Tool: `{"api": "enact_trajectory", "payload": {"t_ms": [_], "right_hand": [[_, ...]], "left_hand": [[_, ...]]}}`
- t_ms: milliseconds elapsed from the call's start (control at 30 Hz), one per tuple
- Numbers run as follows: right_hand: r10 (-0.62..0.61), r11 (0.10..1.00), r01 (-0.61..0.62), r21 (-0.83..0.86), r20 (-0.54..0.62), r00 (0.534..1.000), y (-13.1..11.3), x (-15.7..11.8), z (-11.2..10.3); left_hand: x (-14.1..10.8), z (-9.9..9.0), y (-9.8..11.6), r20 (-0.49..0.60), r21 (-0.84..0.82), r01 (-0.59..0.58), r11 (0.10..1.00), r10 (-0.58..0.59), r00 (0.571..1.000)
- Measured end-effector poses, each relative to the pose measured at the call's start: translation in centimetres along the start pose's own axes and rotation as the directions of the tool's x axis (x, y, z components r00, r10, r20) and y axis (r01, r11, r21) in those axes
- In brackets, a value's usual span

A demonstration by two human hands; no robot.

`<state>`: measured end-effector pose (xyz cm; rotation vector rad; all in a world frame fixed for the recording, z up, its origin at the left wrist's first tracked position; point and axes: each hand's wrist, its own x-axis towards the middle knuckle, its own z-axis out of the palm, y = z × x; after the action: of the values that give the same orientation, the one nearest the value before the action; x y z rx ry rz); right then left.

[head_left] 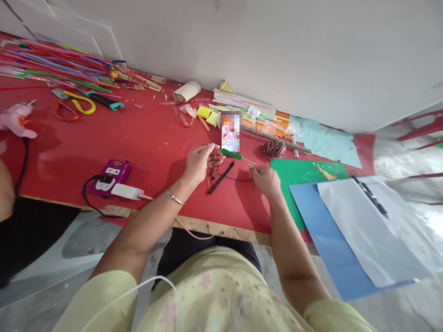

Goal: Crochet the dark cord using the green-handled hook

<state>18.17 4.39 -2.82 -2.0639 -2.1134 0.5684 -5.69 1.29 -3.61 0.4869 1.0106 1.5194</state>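
Observation:
My left hand (200,162) is closed, its thumb and fingers pinching strands of multicoloured yarn (212,174). Right at its fingertips lies the green handle (231,154) of a thin metal-shafted tool that looks like a crochet hook. The shaft points toward my right hand (267,180), which pinches a long thin dark rod (255,138) standing across the shaft's tip. Whether the right fingers also grip the shaft is unclear. A yarn strand runs between both hands. Close by are a black pen-like stick (221,178), a lit phone (230,133) and a ball of yarn (274,149).
A purple power strip (112,175) with a plug and white adapter sits left of my arm. Scissors (78,103), a pink glue gun (17,119) and many pipe cleaners (62,64) lie farther left. A blue folder (321,240) with papers overhangs the right edge. Another person's arm (6,191) shows at left.

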Motion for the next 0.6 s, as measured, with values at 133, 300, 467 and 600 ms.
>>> {"api": "enact_trajectory", "payload": {"t_ms": [133, 300, 467, 600], "right_hand": [[-0.011, 1.0, 0.009, -0.028, -0.07, 0.998, -0.2, -0.4, 0.9], [-0.091, 0.941, 0.186, 0.284, -0.316, 0.944, -1.0, -1.2, 1.8], [-0.169, 0.324, 0.098, 0.941, -0.045, 0.985, -3.9, -1.2, 3.7], [-0.151, 0.083, -0.027, 0.996, 0.039, 0.988, -5.9, -0.6, 4.5]], "left_hand": [[0.1, -0.1, -0.1, 0.014, -0.02, 0.015, 1.0, -0.015, 1.0], [0.0, -0.1, -0.3, 0.048, -0.051, 0.026, 0.998, -0.024, 0.999], [-0.3, 0.1, -0.4, 0.068, -0.042, 0.045, 0.998, -0.042, 0.997], [-0.4, 0.1, -0.5, 0.045, -0.008, 0.034, 0.999, -0.034, 0.998]]}}
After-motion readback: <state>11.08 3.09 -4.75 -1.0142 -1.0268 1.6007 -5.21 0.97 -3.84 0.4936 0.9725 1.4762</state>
